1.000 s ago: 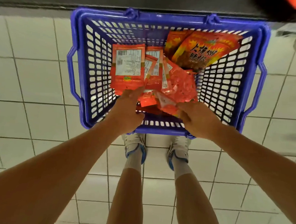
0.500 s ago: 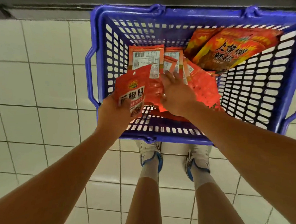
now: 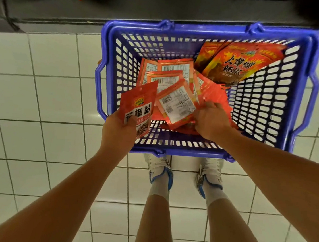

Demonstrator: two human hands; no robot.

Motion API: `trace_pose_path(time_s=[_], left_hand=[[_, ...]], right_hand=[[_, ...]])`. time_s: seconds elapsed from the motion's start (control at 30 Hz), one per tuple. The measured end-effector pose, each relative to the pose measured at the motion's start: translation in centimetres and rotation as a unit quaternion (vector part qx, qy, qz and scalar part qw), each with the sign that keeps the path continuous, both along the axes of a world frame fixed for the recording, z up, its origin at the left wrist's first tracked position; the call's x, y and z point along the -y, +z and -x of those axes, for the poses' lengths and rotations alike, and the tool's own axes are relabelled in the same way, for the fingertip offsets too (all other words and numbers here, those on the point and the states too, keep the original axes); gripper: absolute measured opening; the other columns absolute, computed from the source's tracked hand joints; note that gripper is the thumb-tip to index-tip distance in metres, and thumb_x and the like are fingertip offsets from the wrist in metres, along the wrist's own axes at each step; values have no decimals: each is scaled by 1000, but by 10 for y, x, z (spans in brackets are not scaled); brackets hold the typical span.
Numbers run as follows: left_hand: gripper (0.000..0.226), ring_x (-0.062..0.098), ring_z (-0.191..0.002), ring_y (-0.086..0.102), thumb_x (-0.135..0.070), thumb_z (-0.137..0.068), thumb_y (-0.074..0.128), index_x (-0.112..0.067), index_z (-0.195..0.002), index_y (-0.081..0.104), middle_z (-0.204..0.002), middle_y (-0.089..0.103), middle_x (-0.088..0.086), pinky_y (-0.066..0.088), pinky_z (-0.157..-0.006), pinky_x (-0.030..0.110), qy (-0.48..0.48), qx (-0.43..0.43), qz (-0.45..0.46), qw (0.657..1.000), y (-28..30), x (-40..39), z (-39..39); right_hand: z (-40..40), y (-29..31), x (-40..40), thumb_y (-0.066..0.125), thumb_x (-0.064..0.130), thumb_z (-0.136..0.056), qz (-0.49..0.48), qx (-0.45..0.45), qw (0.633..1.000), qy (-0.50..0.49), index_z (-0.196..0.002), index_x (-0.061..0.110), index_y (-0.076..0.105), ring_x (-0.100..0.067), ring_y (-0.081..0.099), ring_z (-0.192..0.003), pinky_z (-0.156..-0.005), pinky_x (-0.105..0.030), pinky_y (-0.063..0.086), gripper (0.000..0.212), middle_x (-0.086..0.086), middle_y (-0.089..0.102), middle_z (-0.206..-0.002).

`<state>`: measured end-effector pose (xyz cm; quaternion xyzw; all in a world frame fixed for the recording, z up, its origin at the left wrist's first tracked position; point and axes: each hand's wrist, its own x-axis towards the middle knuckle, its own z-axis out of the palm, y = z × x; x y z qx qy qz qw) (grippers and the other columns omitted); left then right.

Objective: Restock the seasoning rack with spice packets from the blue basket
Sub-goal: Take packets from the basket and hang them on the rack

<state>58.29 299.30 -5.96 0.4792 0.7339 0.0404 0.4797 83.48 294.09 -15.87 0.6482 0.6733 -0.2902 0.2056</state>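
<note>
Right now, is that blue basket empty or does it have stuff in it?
Not empty: the blue basket holds a loose pile of red spice packets.

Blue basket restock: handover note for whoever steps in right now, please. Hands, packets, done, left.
Left hand: holds one red spice packet face up over the blue basket's left near corner.
Right hand: down in the basket, fingers on the loose pile of packets; grip not clear.
Larger chilli packets lean in the far right corner.
Basket sits on the tiled floor below a dark shelf.
Done: one packet picked.
Left: gather more, then place them all on the rack; none shown placed yet.
</note>
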Motion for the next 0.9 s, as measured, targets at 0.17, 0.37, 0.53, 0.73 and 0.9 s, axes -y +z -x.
trace_pose_path(time_s=[0.17, 0.37, 0.53, 0.73, 0.9], left_hand=[[27, 5, -79, 63, -21, -102, 55, -21, -128, 63, -100, 65, -15, 45, -51, 11, 24, 0, 13, 1000, 14, -2, -9], [18, 9, -76, 69, -16, -99, 59, -21, -114, 66, -95, 70, -10, 50, -46, 14, 75, 71, 32, 994, 76, -21, -31], [17, 7, -65, 73, -7, -95, 63, -14, -109, 68, -88, 71, -9, 48, -45, 9, 92, 152, 42, 983, 164, -41, -63], [22, 27, -85, 76, -4, -92, 65, -23, -90, 78, -90, 79, 3, 62, -68, 46, 59, 271, 48, 960, 311, -64, -103], [23, 31, -105, 72, -27, -77, 77, -32, -99, 78, -110, 77, 5, 59, -83, 50, 39, 365, -20, 930, 453, -69, -127]], right_hand=[[-24, 53, -6, 52, 26, -89, -100, -178, 972, -120, -105, 4, 70, -38, 66, -85, -73, -39, 54, 33, -18, 71, -97], [-49, 150, -23, 65, 29, -83, -140, -266, 918, -258, -78, 9, 74, -18, 58, -58, -61, -10, 39, 23, 4, 65, -65], [-72, 255, -39, 54, 23, -72, -80, -385, 831, -394, -62, 25, 60, 2, 52, -55, -57, -10, 39, 12, 21, 57, -55], [-99, 419, -68, 65, 16, -74, -143, -497, 741, -429, -62, 19, 65, -5, 53, -56, -57, -20, 42, 13, 11, 58, -58], [-117, 567, -87, 70, 18, -80, -210, -570, 651, -455, -71, 20, 75, -16, 66, -63, -63, -28, 54, 10, 0, 73, -71]])
